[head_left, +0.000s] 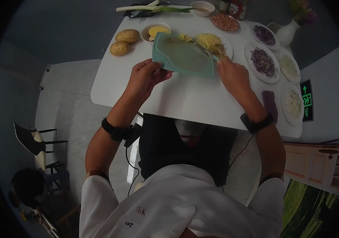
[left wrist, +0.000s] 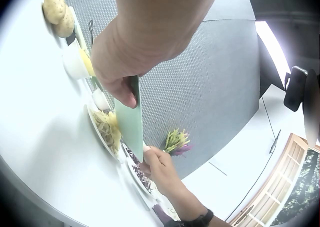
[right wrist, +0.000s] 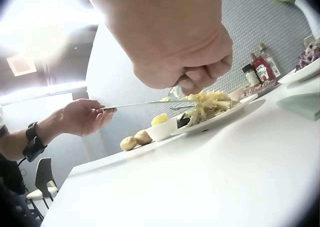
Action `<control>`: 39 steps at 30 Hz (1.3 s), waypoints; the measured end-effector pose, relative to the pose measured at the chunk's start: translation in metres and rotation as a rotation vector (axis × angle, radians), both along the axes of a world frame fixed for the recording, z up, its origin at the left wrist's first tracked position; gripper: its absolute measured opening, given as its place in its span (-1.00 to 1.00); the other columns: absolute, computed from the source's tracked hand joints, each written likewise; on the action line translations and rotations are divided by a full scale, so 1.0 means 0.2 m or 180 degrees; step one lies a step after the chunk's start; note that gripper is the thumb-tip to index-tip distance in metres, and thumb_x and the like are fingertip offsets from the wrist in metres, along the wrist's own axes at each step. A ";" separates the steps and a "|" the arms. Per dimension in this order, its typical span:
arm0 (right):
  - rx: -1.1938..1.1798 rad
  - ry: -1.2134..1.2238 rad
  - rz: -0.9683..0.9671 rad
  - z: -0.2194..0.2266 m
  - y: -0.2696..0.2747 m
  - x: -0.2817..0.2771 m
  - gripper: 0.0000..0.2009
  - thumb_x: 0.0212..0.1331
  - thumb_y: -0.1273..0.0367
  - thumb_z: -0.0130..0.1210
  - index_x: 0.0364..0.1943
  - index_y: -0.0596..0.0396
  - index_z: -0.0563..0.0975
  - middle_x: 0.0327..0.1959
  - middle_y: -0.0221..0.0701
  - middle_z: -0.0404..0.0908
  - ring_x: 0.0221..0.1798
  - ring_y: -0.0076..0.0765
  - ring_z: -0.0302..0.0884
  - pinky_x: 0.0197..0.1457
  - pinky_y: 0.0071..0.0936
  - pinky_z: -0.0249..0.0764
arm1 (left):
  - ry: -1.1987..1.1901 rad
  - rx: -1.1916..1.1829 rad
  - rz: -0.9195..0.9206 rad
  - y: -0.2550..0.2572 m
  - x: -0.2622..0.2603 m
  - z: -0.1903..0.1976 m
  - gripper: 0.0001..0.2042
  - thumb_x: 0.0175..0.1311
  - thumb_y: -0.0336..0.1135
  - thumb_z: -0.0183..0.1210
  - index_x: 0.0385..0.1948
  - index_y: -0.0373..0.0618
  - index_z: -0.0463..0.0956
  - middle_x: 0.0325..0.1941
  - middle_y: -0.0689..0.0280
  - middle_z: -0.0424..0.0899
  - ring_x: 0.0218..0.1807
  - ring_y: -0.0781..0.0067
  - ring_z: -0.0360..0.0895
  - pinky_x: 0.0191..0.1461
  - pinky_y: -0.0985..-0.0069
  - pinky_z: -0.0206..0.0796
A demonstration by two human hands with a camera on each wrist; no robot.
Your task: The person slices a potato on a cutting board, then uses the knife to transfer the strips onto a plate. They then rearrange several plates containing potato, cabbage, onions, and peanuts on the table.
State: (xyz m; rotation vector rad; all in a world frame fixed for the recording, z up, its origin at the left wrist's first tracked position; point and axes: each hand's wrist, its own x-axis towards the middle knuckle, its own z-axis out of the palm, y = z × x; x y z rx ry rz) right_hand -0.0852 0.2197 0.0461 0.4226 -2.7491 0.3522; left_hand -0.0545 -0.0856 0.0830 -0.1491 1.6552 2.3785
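My left hand (head_left: pixel 147 75) grips the near left corner of a light green cutting board (head_left: pixel 183 59), thumb on top and fingers beneath. In the right wrist view the board (right wrist: pixel 145 104) shows nearly edge-on, raised above the table, its far end over a white plate (head_left: pixel 230 49). Shredded potato (head_left: pixel 209 41) is heaped on that plate, and a few yellow strips (head_left: pixel 185 37) lie by the board's far edge. My right hand (head_left: pixel 235 77) holds a knife (head_left: pixel 205 50) by its pale green handle, with the blade across the board's right edge, beside the shreds.
Two potatoes (head_left: pixel 127 36) and a bowl (head_left: pixel 145 38) with a peeled yellow piece stand left. Behind are scallions (head_left: pixel 149 8), a small bowl (head_left: pixel 203 8), peanuts (head_left: pixel 225 22) and bottles (head_left: pixel 237 8). Plates of purple shreds (head_left: pixel 261 61) and pale pieces (head_left: pixel 292 104), plus a vase (head_left: pixel 289 33), line the right.
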 end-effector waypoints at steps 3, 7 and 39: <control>-0.0068 0.0079 -0.0005 0.01 0.00 0.00 -0.73 0.50 0.17 0.03 -0.24 0.09 0.52 -0.58 -0.12 0.67 -0.47 0.17 0.70 -0.37 0.09 0.59 | -0.0014 0.0070 0.0004 0.00 -0.01 -0.01 -0.79 0.50 -0.45 0.02 -0.03 -0.46 0.51 -0.06 -0.02 0.74 -0.07 0.21 0.77 0.24 0.27 0.63; -0.0160 0.0161 0.0050 0.06 -0.02 0.00 -0.72 0.47 0.17 0.05 -0.29 0.08 0.55 -0.61 -0.12 0.66 -0.51 0.17 0.69 -0.38 0.08 0.59 | -0.0014 0.0100 0.0026 0.00 -0.01 -0.01 -0.78 0.49 -0.47 0.04 -0.03 -0.48 0.51 -0.09 -0.02 0.75 -0.12 0.21 0.78 0.21 0.27 0.65; -0.0189 0.0221 0.0161 -0.06 0.03 -0.07 -0.72 0.47 0.17 0.06 -0.29 0.08 0.55 -0.59 -0.10 0.67 -0.48 0.16 0.70 -0.38 0.07 0.61 | -0.0043 0.0100 -0.0013 0.00 0.00 -0.01 -0.78 0.49 -0.47 0.04 -0.03 -0.49 0.51 -0.10 0.00 0.74 -0.12 0.21 0.78 0.19 0.28 0.66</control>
